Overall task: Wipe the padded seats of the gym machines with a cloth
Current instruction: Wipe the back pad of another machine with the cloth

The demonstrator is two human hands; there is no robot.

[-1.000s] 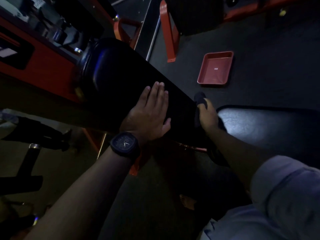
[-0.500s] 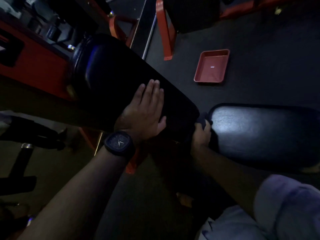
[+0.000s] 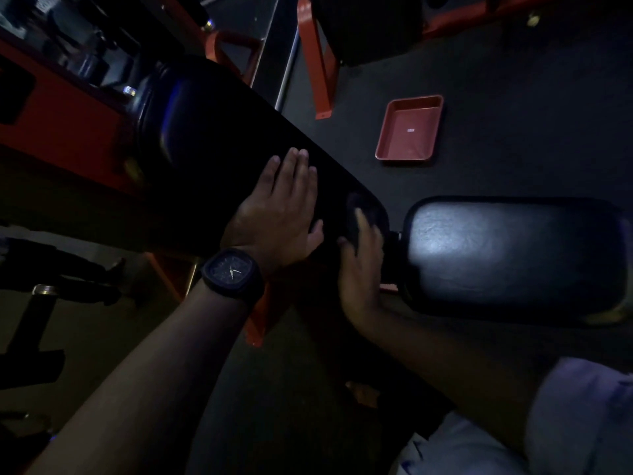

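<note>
Cloth [image 3: 359, 209]: where is it?

At the lower end of the long pad [image 3: 222, 149], a dark wad pressed against the pad's rounded corner. It sits at 12 o'clock from the right hand [image 3: 359, 269].

And that hand's grip?

It is closed round the cloth. One finger lies over the wad and the thumb hooks in from the 9 o'clock side. The other fingers are lost in the dark.

Left hand [image 3: 277, 214]?

Flat on the pad, palm down. The fingers are straight and close together, pointing to 12 o'clock, and the thumb is spread toward 3 o'clock. It holds nothing. A dark watch [image 3: 231, 272] is on its wrist.

How do the two hands stand?

The right is at 4 o'clock from the left, near it but apart.

The seat [image 3: 513, 255]?

Black, with a pale sheen, just beside the right hand at 3 o'clock. Whether they touch I cannot tell.

Anything else?

A red tray [image 3: 409, 128] lies on the floor [image 3: 513, 97] at 1 o'clock from the cloth, well apart. A pale sleeve [image 3: 582, 423] covers the right upper arm.
</note>
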